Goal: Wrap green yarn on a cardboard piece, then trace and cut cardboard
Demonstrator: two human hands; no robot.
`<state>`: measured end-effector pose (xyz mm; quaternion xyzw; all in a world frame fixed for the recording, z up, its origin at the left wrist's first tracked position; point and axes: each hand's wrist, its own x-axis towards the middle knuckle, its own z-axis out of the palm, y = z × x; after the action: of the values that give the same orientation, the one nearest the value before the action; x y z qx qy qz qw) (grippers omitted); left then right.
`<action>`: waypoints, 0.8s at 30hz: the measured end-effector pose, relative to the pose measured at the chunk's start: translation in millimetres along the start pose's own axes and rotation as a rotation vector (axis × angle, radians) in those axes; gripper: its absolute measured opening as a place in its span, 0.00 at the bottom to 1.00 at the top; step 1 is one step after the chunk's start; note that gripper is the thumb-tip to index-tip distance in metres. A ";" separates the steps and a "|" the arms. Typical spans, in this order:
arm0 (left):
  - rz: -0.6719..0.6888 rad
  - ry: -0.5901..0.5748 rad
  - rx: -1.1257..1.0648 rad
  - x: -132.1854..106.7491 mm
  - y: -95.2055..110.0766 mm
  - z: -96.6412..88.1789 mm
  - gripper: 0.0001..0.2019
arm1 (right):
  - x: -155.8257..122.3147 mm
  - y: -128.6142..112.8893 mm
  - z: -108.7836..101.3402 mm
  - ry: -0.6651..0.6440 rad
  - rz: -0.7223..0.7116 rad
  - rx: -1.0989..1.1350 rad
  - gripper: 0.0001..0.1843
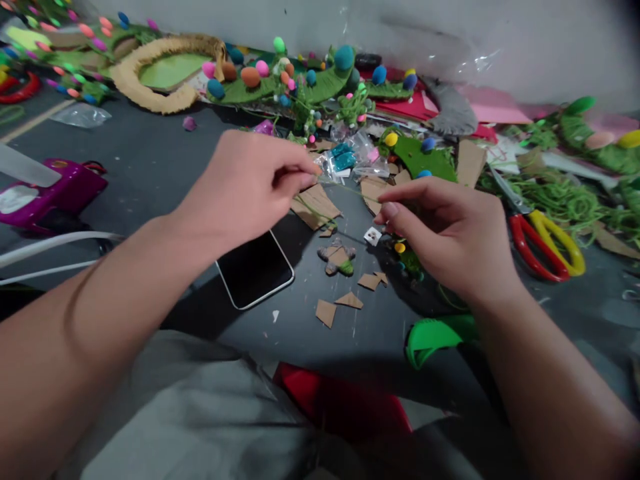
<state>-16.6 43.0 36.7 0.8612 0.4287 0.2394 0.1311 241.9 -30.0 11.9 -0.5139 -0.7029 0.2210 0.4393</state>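
Note:
A thin green strand of yarn runs through the air between my two hands. My left hand pinches one end of it, thumb against the fingertips. At the other end, the thumb and index finger of my right hand are closed on the strand. Below them on the table lies a small cardboard star, partly wrapped in grey and green. A little white square lies just under my right fingertips. Beneath my left wrist rests a phone with a dark screen.
Cardboard scraps are scattered around the star. Red and yellow-handled scissors lie at right beside tangled green yarn. A green object sits near the front edge, a purple device at left. Decorated wreath pieces line the back.

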 end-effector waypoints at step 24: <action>-0.166 -0.088 0.166 -13.3 11.5 -16.7 0.36 | -0.1 3.5 -15.8 0.032 0.041 -0.077 0.02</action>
<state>-24.5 25.8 51.9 0.8402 0.5109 0.1534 0.0973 257.2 -30.9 17.3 -0.5482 -0.6929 0.1946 0.4260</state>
